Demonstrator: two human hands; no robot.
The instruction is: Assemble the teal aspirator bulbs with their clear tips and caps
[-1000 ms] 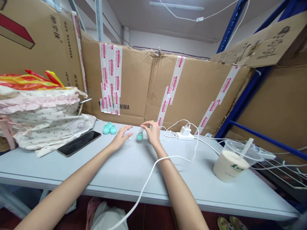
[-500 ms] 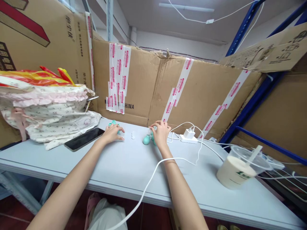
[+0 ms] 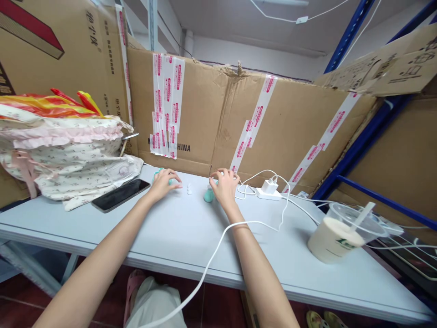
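Several small round teal bottles (image 3: 156,173) stand at the back left of the table, partly hidden behind my left hand (image 3: 164,186). That hand is open, its thumb and fingers apart beside them. A short row of tiny white pieces (image 3: 189,189) lies between my hands. To the right, another teal bottle (image 3: 208,196) has a pale, see-through part at its top. Over it and just beside it rests my right hand (image 3: 225,186), fingers curved and thumb apart from the index finger. Whatever lies beneath this palm is hidden.
A white cable (image 3: 218,241) crosses in front of my right forearm. Behind it sit a white charger and power strip (image 3: 269,193). A drink cup (image 3: 332,241) stands at the right, a phone (image 3: 120,196) and floral cloth bag (image 3: 75,159) at the left. Cardboard (image 3: 198,114) walls the back.
My left hand has moved left to the teal bottle group. The right hand and its bottle have shifted right, away from the white pieces, and the pinched fingers have parted.
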